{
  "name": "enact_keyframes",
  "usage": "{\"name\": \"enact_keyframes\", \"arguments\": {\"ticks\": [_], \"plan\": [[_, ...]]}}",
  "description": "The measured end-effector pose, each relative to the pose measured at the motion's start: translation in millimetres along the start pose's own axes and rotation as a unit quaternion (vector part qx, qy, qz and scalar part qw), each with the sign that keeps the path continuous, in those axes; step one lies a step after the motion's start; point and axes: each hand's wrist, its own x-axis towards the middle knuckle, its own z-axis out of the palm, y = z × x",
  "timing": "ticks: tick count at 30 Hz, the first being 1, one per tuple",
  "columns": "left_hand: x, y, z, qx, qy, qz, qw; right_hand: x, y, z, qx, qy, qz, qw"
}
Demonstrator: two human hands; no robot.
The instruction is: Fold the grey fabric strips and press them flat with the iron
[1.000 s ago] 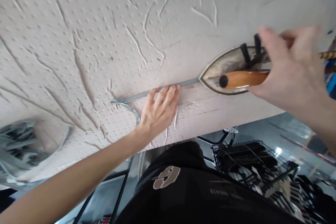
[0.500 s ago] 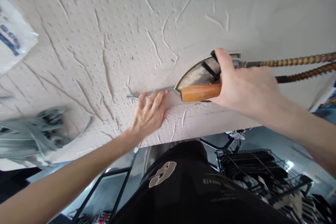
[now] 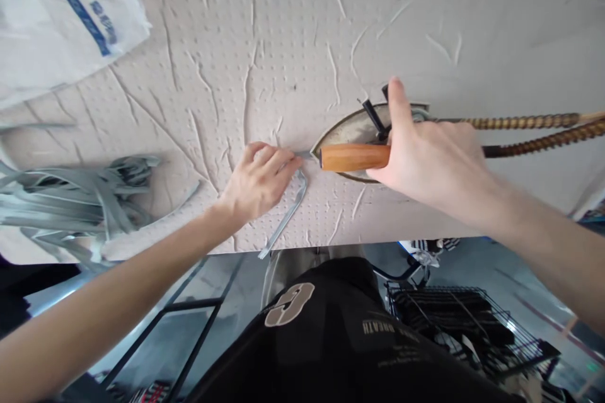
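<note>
In the head view my right hand (image 3: pixel 432 154) is closed around the orange-brown wooden handle of a steam iron (image 3: pixel 347 132). The iron lies on the padded board, its pointed tip facing left. My left hand (image 3: pixel 262 179) is just left of that tip, fingers curled and pinched on a narrow grey fabric strip (image 3: pixel 286 220). One short stretch of strip runs from the fingers to beneath the iron's tip. Another stretch bends down towards the board's front edge. The exact grip under the fingertips is hidden.
The pale, wrinkled, perforated board (image 3: pixel 283 19) spans the view. A heap of grey strips (image 3: pixel 108 198) lies at left, below a white plastic bag (image 3: pixel 61 25). Two ribbed hoses (image 3: pixel 534 123) trail right from the iron. Below the board stands a wire basket (image 3: pixel 463 315) of dark cloth.
My left hand has drawn back slightly leftward and its fingers have curled. The grey strip's free end, formerly stretched left, now hangs towards the front edge. The view has shifted left.
</note>
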Motion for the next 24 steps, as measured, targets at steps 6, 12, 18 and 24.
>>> {"name": "enact_keyframes", "arguments": {"ticks": [6,12,18,24], "plan": [[16.1,-17.0,-2.4,-0.031,-0.027,0.011,0.999,-1.0,-2.1,-6.8,-0.043,-0.002,0.012,0.999],[10.7,-19.0,2.3,-0.022,-0.021,0.031,0.999,1.1,-9.9,-13.5,-0.044,-0.031,0.018,0.998],[-2.1,-25.4,9.4,-0.018,-0.033,0.076,0.996,4.7,-24.1,-12.3,-0.021,0.002,-0.016,1.000],[-9.4,-25.9,9.9,0.004,-0.035,0.091,0.995,0.9,-22.3,-9.6,-0.019,0.010,-0.012,1.000]]}}
